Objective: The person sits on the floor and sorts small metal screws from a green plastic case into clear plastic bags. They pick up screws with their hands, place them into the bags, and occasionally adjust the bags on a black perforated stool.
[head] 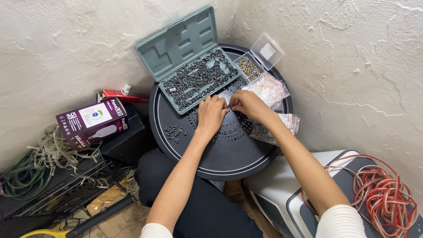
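My left hand [210, 115] and my right hand [247, 105] meet over a round black table [229, 152], fingertips pinched together on a small dark screw [229, 107]. Just beyond them lies an open grey-green plastic case [187, 57] filled with several dark screws [198, 81]. A small loose pile of screws [172, 131] lies on the table to the left of my left hand. Clear plastic bags [269, 90] lie under and beside my right hand.
A small clear box of brass-coloured rings [250, 68] stands open behind the bags. A purple carton [92, 121] and tangled cords [39, 163] lie at the left. A coil of red wire [383, 194] rests on a white-and-grey unit [282, 194] at the right. Rough white walls meet behind the table.
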